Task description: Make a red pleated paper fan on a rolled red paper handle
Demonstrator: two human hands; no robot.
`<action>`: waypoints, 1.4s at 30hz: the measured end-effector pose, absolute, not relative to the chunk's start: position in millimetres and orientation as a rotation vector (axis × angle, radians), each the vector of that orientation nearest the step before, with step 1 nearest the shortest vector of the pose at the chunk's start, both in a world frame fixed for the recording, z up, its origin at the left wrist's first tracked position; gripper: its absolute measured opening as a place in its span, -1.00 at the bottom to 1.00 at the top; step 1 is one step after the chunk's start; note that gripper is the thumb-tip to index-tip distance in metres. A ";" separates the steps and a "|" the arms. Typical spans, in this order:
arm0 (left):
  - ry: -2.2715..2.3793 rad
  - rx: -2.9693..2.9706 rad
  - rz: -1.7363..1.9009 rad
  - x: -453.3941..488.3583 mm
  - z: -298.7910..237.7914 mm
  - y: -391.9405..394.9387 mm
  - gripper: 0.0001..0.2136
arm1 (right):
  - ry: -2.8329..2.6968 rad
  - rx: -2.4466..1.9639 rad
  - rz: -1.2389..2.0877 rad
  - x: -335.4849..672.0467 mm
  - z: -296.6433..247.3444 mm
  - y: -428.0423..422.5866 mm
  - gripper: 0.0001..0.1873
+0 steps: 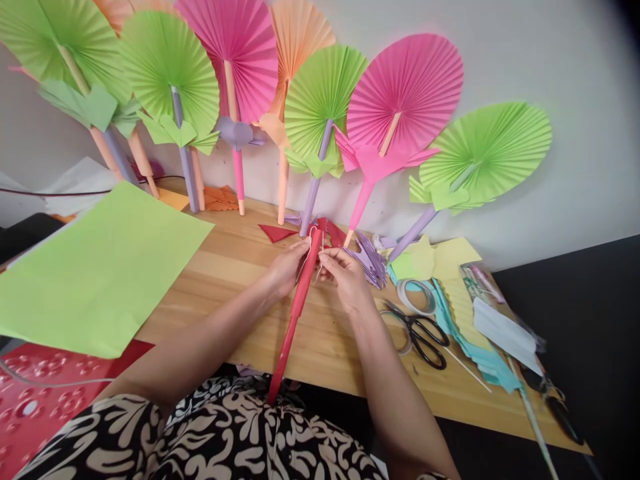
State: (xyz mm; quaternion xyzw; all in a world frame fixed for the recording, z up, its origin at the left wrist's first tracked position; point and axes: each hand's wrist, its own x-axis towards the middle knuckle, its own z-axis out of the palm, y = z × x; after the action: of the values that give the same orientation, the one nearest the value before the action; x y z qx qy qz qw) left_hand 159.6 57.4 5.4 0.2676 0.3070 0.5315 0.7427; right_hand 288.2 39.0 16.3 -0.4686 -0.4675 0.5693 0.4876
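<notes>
A long red rolled-paper stick (299, 297) slants up from my lap to above the wooden table. Near its upper end my left hand (290, 267) is closed around it, with some fingers hidden behind the stick. A thin white string (323, 241) loops over the top of the stick. Just to the right, my right hand (343, 272) pinches this string between thumb and fingers. Behind both hands lie folded red paper pieces (336, 233) and a stack of pleated purple paper (369, 261).
Several pleated paper fans on sticks, such as a pink fan (406, 90), lean against the wall. Black scissors (420, 333), a tape roll (416, 297) and turquoise paper (463, 340) lie at right. Green sheets (105, 267) cover the left side, near a red embossed surface (45, 407).
</notes>
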 end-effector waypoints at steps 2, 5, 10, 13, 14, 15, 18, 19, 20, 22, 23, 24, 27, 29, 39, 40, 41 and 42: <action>0.647 0.582 1.176 159.2 4.5 57.3 -0.81 | -1.066 -1.111 1.445 287.6 15.3 39.3 -0.75; 0.624 0.566 1.191 158.5 4.8 56.5 -0.83 | -1.026 -1.085 1.480 287.7 15.0 39.4 -0.74; 0.654 0.491 1.199 158.5 8.0 54.8 -0.85 | -1.015 -1.082 1.505 287.9 14.7 37.9 -0.73; 0.688 0.465 1.215 159.3 8.2 54.1 -0.85 | -1.019 -1.081 1.525 287.0 13.6 36.7 -0.72; 0.702 0.453 1.224 159.4 8.1 54.0 -0.84 | -1.022 -1.080 1.533 286.6 13.1 36.4 -0.71; 0.715 0.441 1.236 159.5 8.2 54.1 -0.83 | -1.025 -1.078 1.541 286.0 12.6 36.3 -0.71; 0.739 0.417 1.240 158.9 9.8 54.6 -0.74 | -1.027 -1.079 1.556 283.9 10.9 36.4 -0.70; 0.740 0.414 1.230 158.5 10.9 54.7 -0.71 | -1.024 -1.081 1.556 282.9 10.3 36.5 -0.70; 0.737 0.412 1.220 158.1 12.2 54.7 -0.68 | -1.019 -1.085 1.555 281.9 9.8 36.4 -0.70; 0.717 0.417 1.208 157.5 14.6 54.2 -0.62 | -1.009 -1.095 1.554 279.9 8.9 36.0 -0.69; 0.707 0.420 1.211 157.2 15.4 53.9 -0.60 | -1.003 -1.100 1.553 279.1 8.6 35.8 -0.68; 0.691 0.429 1.212 156.9 15.7 53.7 -0.59 | -0.999 -1.106 1.556 278.4 8.4 35.6 -0.68; 0.647 0.452 1.232 156.0 12.8 53.8 -0.64 | -0.985 -1.104 1.569 277.7 7.8 35.8 -0.66; 0.648 0.468 1.236 155.1 8.2 54.8 -0.73 | -0.984 -1.088 1.578 278.4 7.5 36.2 -0.65; 0.725 0.443 1.339 159.7 -2.2 54.6 -0.78 | -0.985 -1.103 1.569 284.1 8.5 35.2 -0.63; 0.700 0.431 1.325 159.0 -1.9 52.6 -0.75 | -0.988 -1.098 1.574 284.0 9.2 34.9 -0.63; 0.699 0.433 1.323 157.4 -1.8 50.3 -0.76 | -0.995 -1.088 1.582 283.6 10.0 34.7 -0.63; 0.703 0.431 1.322 155.1 -1.9 48.0 -0.77 | -1.003 -1.077 1.593 283.0 10.8 34.5 -0.63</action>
State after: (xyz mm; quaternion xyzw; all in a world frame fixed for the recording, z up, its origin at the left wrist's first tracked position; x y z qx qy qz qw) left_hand 155.1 48.0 -1.9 0.1944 0.3171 0.5961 0.7116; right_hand 283.0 34.5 10.8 -0.4391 -0.4090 0.6494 0.4672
